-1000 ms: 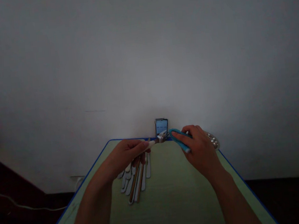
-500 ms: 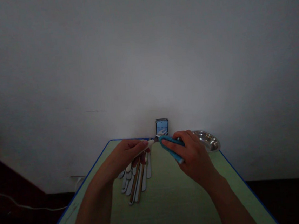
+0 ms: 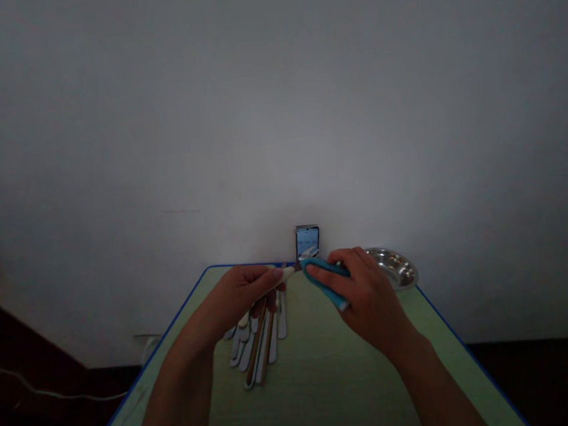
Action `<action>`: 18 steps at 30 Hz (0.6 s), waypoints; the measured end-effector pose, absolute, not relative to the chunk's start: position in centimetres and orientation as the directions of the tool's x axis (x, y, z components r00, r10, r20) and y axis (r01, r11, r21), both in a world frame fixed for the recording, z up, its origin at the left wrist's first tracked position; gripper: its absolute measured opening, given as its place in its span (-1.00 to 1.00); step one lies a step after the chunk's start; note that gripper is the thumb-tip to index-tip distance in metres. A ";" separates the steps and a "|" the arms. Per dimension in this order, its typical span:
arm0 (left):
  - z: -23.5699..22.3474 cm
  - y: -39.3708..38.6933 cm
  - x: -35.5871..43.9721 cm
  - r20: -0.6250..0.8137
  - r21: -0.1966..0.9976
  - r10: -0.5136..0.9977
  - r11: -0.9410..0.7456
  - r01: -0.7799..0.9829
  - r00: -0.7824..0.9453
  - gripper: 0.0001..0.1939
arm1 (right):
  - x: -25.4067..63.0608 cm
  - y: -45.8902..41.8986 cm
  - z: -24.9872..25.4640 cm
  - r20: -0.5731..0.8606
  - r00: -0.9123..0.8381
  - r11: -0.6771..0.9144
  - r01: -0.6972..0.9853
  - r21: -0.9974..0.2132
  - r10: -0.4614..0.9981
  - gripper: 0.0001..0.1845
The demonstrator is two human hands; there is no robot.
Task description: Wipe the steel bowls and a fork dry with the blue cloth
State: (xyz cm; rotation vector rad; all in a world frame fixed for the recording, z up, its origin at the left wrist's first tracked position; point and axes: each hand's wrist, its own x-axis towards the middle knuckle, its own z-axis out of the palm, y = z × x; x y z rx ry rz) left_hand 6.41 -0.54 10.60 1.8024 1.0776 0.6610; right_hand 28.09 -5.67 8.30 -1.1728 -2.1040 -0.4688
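My left hand (image 3: 253, 286) is closed, thumb on top, round the pale handle of a fork (image 3: 290, 273). The fork points right, and its tines show just above the cloth. In my right hand (image 3: 366, 282) a folded blue cloth (image 3: 329, 289) is pinched against the fork's metal neck. Beneath my left hand lies a loose pile of cutlery (image 3: 259, 349), with brown, white and metal handles. My left fingers partly cover the pile's far end.
A shiny metal bowl (image 3: 400, 269) stands at the table's back right, partly behind my right hand. A phone (image 3: 307, 241) with a lit screen leans on the wall (image 3: 277, 140). The pale green table (image 3: 340, 382) has a blue edge.
Both hands stay almost in place on the fork and cloth. The fork's head has shifted very slightly relative to the cloth.
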 end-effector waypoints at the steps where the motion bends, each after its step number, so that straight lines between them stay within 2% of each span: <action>1: 10.6 -0.5 6.4 -0.004 0.895 0.879 -0.210 0.395 0.477 -0.57 | 28.1 -5.6 8.3 0.705 -0.367 0.528 0.849 -0.012 0.607 -0.49; 18: 10.6 -0.6 5.9 -0.017 0.895 0.891 -0.189 0.405 0.453 -0.56 | 28.5 -5.5 8.2 0.734 -0.342 0.516 0.857 -0.013 0.587 -0.52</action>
